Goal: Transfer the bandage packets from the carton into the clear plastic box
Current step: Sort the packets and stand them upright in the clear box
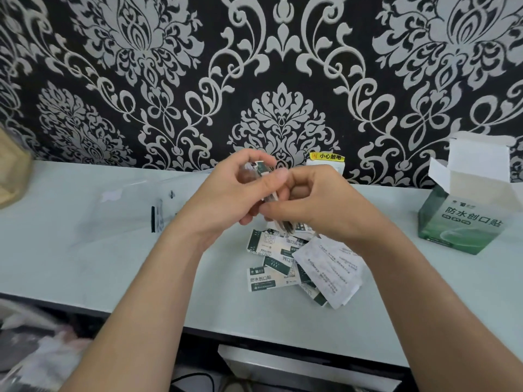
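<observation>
Two hands gather a thin stack of bandage packets above the loose pile.

Over the worktop (pixel 85 264), the left hand (pixel 226 190) and right hand (pixel 314 202) meet with fingers curled, pinching a stack of packets (pixel 261 168) on edge between them, probably to square it up for one tidy carry. The clear plastic box (pixel 127 213) lies just to their left, so transparent that I can barely trace its outline. Directly below the hands, loose packets (pixel 268 258) lie scattered, with a white folded leaflet (pixel 331 267) partly over them. The green carton (pixel 464 219) stands well off to the right, flaps up; I cannot see whether anything is inside.
</observation>
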A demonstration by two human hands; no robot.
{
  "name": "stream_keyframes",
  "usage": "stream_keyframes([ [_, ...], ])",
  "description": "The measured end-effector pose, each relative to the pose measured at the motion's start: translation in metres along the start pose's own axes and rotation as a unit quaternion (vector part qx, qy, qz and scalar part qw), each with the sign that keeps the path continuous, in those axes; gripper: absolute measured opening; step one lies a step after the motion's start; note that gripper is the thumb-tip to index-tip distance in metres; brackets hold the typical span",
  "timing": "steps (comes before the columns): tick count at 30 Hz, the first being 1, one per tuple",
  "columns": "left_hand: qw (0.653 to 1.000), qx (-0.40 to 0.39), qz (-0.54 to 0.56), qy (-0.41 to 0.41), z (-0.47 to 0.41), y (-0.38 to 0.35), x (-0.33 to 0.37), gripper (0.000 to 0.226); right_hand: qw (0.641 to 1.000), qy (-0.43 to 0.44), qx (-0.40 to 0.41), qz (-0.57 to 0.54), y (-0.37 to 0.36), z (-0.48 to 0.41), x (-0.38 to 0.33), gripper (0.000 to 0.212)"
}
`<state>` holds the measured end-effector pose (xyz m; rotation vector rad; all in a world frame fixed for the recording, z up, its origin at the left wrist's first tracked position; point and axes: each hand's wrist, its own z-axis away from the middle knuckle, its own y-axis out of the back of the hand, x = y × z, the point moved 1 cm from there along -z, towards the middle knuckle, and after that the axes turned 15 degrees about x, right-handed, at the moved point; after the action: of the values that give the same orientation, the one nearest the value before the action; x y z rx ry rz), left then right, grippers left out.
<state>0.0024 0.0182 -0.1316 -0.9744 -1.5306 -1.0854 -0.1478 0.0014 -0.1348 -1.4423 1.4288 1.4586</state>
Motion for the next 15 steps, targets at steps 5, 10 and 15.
stream_keyframes([
  [5,0.997,0.031,0.043,-0.056,0.000,0.013,-0.001,0.025,0.998,-0.037,-0.047,-0.008,-0.009,-0.011,-0.001,0.036],
  [10,0.996,0.060,0.066,-0.030,-0.006,0.039,-0.005,0.020,0.995,-0.005,-0.066,0.080,-0.035,-0.033,-0.014,0.035],
  [15,0.985,0.171,-0.020,-0.027,-0.018,0.078,-0.024,0.006,0.979,0.005,-0.082,0.186,-0.072,-0.055,-0.030,0.022],
])
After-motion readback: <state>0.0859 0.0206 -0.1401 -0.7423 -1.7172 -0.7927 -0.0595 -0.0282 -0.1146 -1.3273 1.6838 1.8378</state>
